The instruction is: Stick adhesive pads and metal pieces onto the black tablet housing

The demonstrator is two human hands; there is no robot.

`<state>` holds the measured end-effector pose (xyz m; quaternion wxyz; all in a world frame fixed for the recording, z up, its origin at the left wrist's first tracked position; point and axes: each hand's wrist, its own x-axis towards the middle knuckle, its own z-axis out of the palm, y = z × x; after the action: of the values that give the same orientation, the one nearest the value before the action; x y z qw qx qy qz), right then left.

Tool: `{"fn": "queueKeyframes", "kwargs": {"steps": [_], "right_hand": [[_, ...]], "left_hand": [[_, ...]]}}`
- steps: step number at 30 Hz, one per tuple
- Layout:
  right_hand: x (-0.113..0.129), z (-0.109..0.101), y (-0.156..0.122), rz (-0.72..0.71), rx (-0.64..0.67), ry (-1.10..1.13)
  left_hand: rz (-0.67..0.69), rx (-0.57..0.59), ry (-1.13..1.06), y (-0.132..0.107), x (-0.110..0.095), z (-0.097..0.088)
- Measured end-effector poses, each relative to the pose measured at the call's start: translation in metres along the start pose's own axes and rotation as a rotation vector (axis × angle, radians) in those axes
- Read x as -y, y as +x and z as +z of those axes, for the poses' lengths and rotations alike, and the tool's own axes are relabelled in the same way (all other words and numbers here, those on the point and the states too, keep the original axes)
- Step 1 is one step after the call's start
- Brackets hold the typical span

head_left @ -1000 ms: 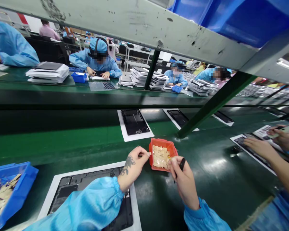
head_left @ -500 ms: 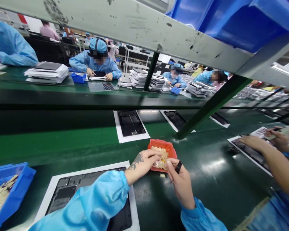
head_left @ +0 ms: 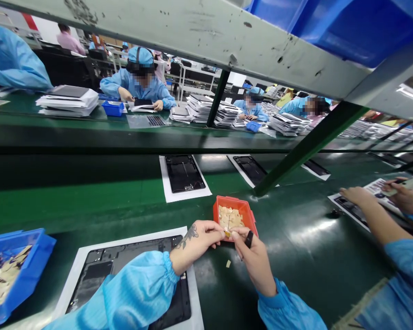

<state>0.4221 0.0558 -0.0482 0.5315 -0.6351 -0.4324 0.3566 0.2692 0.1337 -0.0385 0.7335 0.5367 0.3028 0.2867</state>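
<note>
1. Pinching a small yellow piece just right of the lower centre, thumb and fingertips of the left hand close on it from one side, those of the right hand from the other. Its finer shape is too small to make out.
2. With two pinches on something so slight, an uneven pull could crease it or flick it loose, I judge.
3. A black object sits among the right fingers; it could crowd their grip if it slipped.
4. Behind the fingertips is a red bin of tan pieces. A dropped piece might vanish among them.
5. On the green bench below the hands lies a loose tan scrap, which a passing cuff could drag away.
6. The left hand is back-up, fingers pointing right; the right hand slants up and leftward, its thumb towards the left hand.
7. Both blue-sleeved forearms rise from the bottom edge. The left sleeve crosses above a black device shell on a white sheet, lower left; whether they touch is unclear. A low sleeve could snag or shift the shell.
</note>
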Motion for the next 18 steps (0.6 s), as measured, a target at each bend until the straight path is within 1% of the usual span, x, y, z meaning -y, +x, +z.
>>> {"fn": "queueKeyframes", "kwargs": {"steps": [2, 4, 5, 8, 12, 18], "right_hand": [[-0.003, -0.001, 0.000, -0.052, -0.067, -0.067], [-0.005, -0.002, 0.000, -0.135, -0.125, -0.167], [-0.005, -0.002, 0.000, -0.173, -0.128, -0.216], [-0.003, -0.003, -0.001, -0.229, -0.056, -0.302], [0.002, -0.002, -0.003, -0.210, 0.004, -0.276], [0.006, -0.003, -0.004, -0.139, 0.053, -0.207]], "left_hand": [[0.033, -0.038, 0.046, 0.000, 0.000, -0.001], [0.074, -0.082, 0.098, -0.001, -0.001, -0.001], [0.094, -0.101, 0.120, -0.002, -0.001, -0.002], [0.161, -0.117, 0.196, -0.004, -0.002, -0.002], [0.238, -0.094, 0.307, -0.006, 0.000, -0.001], [0.291, -0.080, 0.406, -0.009, 0.004, -0.002]]}}
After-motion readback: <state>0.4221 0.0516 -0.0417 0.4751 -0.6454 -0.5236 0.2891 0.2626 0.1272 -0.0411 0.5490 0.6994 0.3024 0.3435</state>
